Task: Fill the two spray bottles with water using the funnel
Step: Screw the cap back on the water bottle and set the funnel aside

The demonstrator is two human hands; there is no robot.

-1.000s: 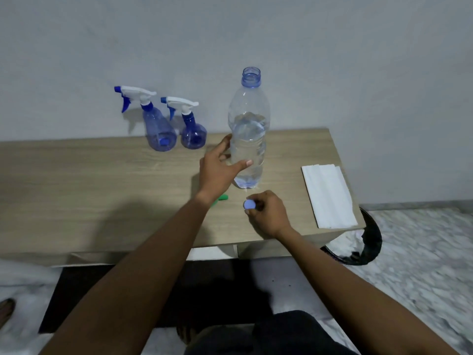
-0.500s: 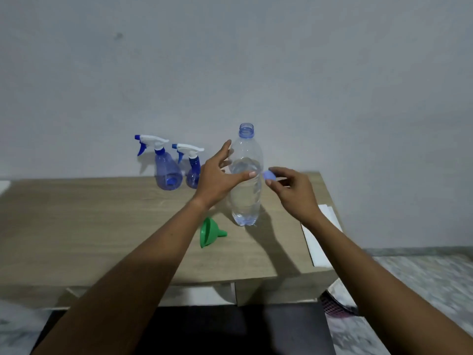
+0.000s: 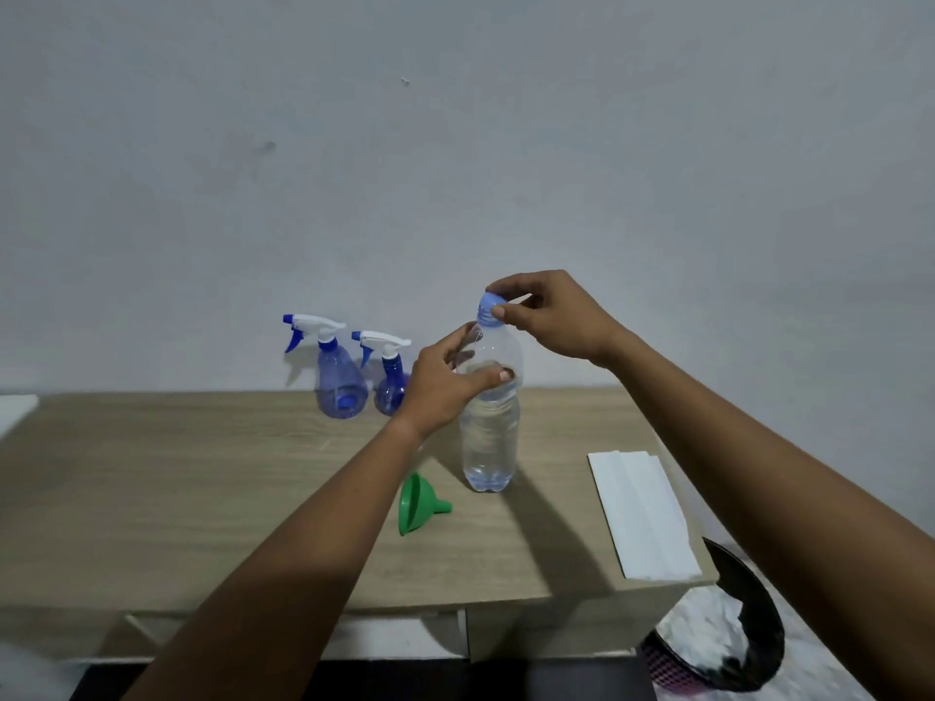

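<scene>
while upright, bottle [image 3: 490,447] in left hand [image 3: 440,384], cap [image 3: 489,302] in right hand [image 3: 551,316]

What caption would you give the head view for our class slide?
The left hand grips the water bottle, the right hand pinches the blue cap at its neck; the green funnel lies nearby.

Two arms in shot, both bare, no sleeve in view. L forearm [image 3: 324,538] came in from bottom-left of frame, R forearm [image 3: 749,473] from bottom-right edge. L hand [image 3: 440,387] & R hand [image 3: 551,316], mid-frame, were bare too, w/ thumbnails [image 3: 505,375] cut short. Dim light hid finer detail.
</scene>
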